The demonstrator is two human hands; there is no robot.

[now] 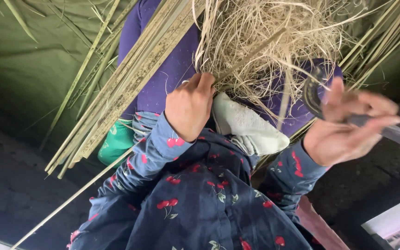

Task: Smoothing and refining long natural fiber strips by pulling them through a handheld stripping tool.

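Observation:
My left hand (pixel 188 109) is closed around a thin bamboo strip (pixel 251 54) that runs up into a tangle of pale, dry shavings (pixel 274 32). To the right, my right hand (pixel 348 127) grips a dark curved knife (pixel 312 92); its blade arcs up beside the shavings and its handle sticks out past my fingers, blurred. Both sleeves are navy with red cherries. A white cloth (pixel 248 127) lies on the purple garment (pixel 167 69) between my hands.
A thick bundle of long flat bamboo strips (pixel 130 78) slants from lower left to top centre. More strips (pixel 380 41) lean at the upper right. A green object (pixel 116 141) sits under the bundle. An olive sheet (pixel 28 60) covers the left background; the ground is dark.

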